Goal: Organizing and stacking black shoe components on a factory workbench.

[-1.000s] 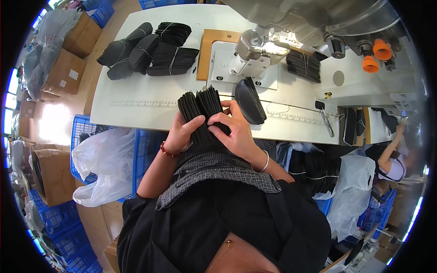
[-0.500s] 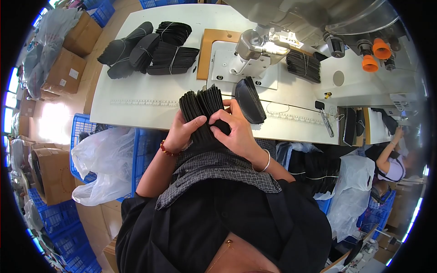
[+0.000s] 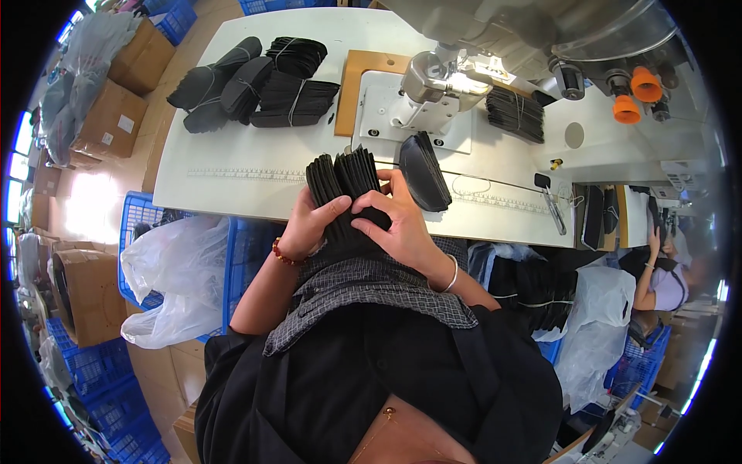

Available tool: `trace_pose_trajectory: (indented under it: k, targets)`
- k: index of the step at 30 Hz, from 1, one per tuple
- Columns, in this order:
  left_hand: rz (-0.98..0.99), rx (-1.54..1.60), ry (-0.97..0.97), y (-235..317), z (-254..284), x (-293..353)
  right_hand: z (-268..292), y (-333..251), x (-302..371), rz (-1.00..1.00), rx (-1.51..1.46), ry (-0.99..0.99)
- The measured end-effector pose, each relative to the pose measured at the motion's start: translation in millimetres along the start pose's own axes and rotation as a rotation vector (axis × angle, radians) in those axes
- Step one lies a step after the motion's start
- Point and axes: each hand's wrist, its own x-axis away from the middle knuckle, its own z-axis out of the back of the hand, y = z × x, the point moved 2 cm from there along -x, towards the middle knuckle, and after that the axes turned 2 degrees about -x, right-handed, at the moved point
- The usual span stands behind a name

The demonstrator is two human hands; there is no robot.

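Note:
Between my hands, over my lap at the table's front edge, is a thick stack of thin black pieces (image 3: pixel 357 172), parted by a gap into two bunches. My left hand (image 3: pixel 311 220) grips its left side, thumb laid across the near faces. On the other side my right hand (image 3: pixel 393 216) is closed round the stack, thumb and forefinger bent together on its near side. Another stack of black curved pieces (image 3: pixel 424 172) lies on the table just right of my right hand. The sewing machine (image 3: pixel 429 93) stands beyond, its head above a white plate.
Tied black bundles (image 3: pixel 292 103) lie on the white table (image 3: pixel 232 155) at the far left, and one more bundle (image 3: pixel 514 113) right of the machine. Tweezers (image 3: pixel 553 207) rest at the right. Blue crates (image 3: pixel 139 220) with plastic bags stand left; a co-worker (image 3: pixel 663 282) sits far right.
My hands and the stack have barely shifted; my right thumb and forefinger have moved slightly left. At the far right the co-worker's arm has moved.

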Motion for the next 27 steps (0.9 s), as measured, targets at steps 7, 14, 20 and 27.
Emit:
trace_pose_trajectory:
  k: [7, 14, 20, 27]
  targets:
    - [-0.008, 0.007, -0.001, 2, -2, 0, -4, 10, 0, 0.013, -0.023, 0.029]
    - [-0.007, -0.004, -0.018, 1, 0, 0, -7, 7, -1, 0.007, -0.035, 0.015]
    - [-0.001, 0.000, -0.029, 1, 0, 0, -8, 9, -1, -0.003, -0.047, 0.022]
    - [0.012, -0.001, -0.011, 1, 0, 1, -10, 11, 0, 0.016, -0.094, 0.058]
